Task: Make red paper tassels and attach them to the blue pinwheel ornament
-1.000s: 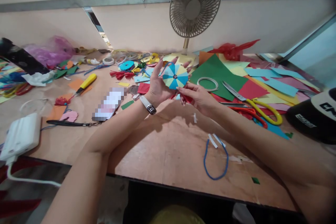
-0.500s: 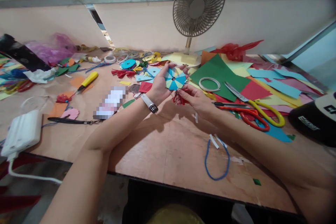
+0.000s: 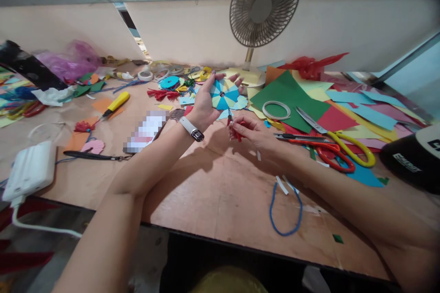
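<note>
My left hand (image 3: 205, 105) is raised above the table, palm turned up. A round paper disc (image 3: 224, 94) with blue and pale yellow wedges and a hole in its middle rests in it, between the thumb and the spread fingers. Just right of and below the disc, my right hand (image 3: 248, 132) is closed around small red-handled scissors (image 3: 238, 133). Their dark narrow tip points up toward the disc's lower edge, a little apart from it. The fingers hide part of the handles.
Larger scissors with yellow handles (image 3: 355, 149) and others with orange handles (image 3: 335, 158) lie at right near a cutter. A blue cord loop (image 3: 270, 213) lies in front. Behind are coloured paper (image 3: 283, 96), a tape ring (image 3: 276, 111) and a fan (image 3: 263, 9). A phone (image 3: 146, 132) is at left.
My left hand has shifted slightly left with the disc and tilted it. My right hand has drawn down and away, so the scissors' dark tip now shows apart from the disc.
</note>
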A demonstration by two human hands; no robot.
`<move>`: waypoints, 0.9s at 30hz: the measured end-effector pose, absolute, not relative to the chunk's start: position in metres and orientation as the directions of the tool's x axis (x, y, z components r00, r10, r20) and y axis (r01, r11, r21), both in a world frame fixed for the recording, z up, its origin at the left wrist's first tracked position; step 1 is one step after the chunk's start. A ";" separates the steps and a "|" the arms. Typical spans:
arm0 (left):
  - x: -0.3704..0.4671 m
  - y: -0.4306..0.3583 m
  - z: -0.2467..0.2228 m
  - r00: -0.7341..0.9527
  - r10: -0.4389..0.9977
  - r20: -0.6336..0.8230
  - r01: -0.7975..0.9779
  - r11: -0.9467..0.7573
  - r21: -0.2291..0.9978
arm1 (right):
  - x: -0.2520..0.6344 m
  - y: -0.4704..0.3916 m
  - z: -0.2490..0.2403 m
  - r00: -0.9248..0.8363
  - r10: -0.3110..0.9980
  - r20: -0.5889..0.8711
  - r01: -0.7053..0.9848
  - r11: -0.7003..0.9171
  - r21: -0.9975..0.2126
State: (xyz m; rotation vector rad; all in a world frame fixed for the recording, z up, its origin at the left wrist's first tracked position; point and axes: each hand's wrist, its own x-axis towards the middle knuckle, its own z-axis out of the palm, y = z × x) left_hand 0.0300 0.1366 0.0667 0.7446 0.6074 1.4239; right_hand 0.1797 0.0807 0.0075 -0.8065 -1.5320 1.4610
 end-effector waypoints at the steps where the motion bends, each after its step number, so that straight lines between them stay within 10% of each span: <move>1: 0.029 0.137 0.068 0.063 0.996 0.068 -0.629 -0.014 0.777 | 0.179 0.080 0.007 -0.444 0.887 0.126 -0.098 0.092 -0.991; 11: 0.034 0.123 0.074 0.190 0.977 0.101 -0.643 0.046 0.764 | 0.189 0.085 0.012 -0.198 0.946 0.258 0.022 0.267 -0.963; 27: 0.040 0.118 0.068 0.207 0.974 0.093 -0.608 0.053 0.792 | 0.183 0.077 0.007 -0.415 0.880 0.230 0.096 0.294 -0.951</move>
